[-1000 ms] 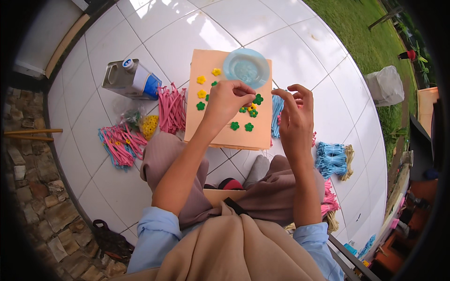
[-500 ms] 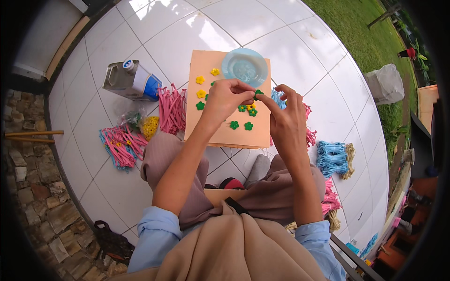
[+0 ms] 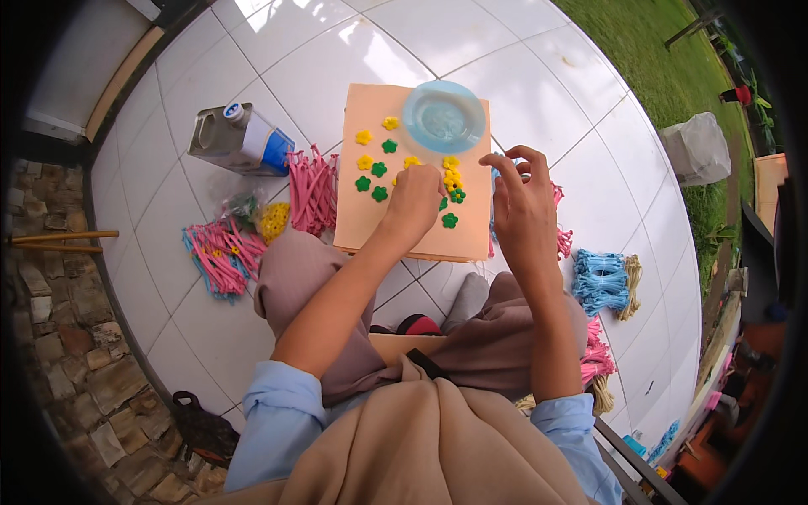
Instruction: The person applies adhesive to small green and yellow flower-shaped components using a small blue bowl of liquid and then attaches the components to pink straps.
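Note:
On a peach-coloured board (image 3: 370, 227) lie several small flower-shaped pieces, some green (image 3: 380, 194) and some yellow (image 3: 364, 162). My left hand (image 3: 412, 206) is low over the board's middle, its fingertips pressed together among the flowers. What they pinch, if anything, is hidden behind the hand. A yellow flower (image 3: 411, 162) shows just beyond its knuckles. To the right, my right hand (image 3: 523, 202) hovers over the board's right edge, fingers apart and bent, with nothing visible in them. A short cluster of yellow flowers (image 3: 453, 178) lies between the two hands, with green ones below it.
A pale blue bowl (image 3: 444, 118) stands on the board's far right corner. A metal can (image 3: 240, 139) and pink strap bundles (image 3: 312, 194) are on the tiles to the left. Light blue bundles (image 3: 600, 282) lie at the right. My knees flank the board's near side.
My hands were together over the board, at a green flower. They have come apart: the left hand has dropped nearer me onto the board, and the right has drawn slightly right.

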The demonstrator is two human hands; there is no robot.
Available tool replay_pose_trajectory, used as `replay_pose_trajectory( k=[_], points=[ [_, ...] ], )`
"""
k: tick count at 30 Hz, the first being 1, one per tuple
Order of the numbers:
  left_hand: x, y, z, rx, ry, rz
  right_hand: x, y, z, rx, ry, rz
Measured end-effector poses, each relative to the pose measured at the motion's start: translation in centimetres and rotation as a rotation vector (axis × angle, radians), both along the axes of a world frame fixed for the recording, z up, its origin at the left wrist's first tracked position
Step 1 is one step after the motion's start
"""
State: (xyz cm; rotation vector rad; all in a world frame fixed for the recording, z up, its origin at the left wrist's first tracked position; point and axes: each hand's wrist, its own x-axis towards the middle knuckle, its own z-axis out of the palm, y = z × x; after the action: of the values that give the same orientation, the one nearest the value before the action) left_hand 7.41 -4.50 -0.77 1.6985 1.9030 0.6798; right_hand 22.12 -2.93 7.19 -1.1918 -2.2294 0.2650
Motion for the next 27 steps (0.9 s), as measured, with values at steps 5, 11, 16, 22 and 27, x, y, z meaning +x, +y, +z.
replay_pose_trajectory(
  k=[5,11,16,22,27],
  points=[
    [-0.3,0.6,0.2,0.076,0.057,0.051,0.7,0.0,0.1,-0.014,-0.019,-0.024],
    [0.8,0.5,-0.2,-0.008,0.248,0.014,1.2,0.0,-0.4,-0.029,-0.071,-0.004],
    [-0.1,0.4,0.4,0.047,0.171,-0.008,1.1,-0.2,-0.4,0.001,-0.088,0.0],
    [-1.4,0.5,7.2,0.346,-0.233,-0.081,0.3,-0.4,1.5,-0.096,0.197,-0.033],
    [-3.1,-0.1,9.0,0.814,-0.096,-0.315,-0.3,-0.5,2.6,0.035,0.327,0.073]
  ],
)
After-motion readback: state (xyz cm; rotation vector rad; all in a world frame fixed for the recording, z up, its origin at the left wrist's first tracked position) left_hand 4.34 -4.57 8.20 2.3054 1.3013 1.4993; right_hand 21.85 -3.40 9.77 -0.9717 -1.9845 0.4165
